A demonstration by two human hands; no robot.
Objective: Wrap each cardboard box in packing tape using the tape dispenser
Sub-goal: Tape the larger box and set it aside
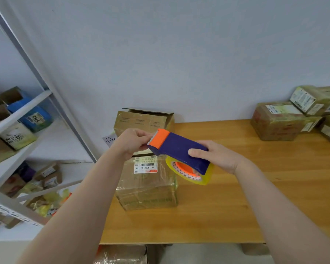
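Head view shows the right hand (217, 159) curled round the blue tape dispenser (179, 147), its long axis running 10 to 4 o'clock, the left hand (133, 142) pinching its orange cutter end, and the labelled cardboard box (147, 187) on the surface (236, 206) at 6 o'clock beneath them.

This is a small parcel-packing stockroom: a metal shelving rack (21, 109) holds number-marked parcels (36, 119), tape-wrapped cardboard boxes (280, 121) with shipping labels are stacked at the far right of the wooden table (255, 187), and another box (147, 187) bearing a barcode label (145, 164) stands near its left edge.
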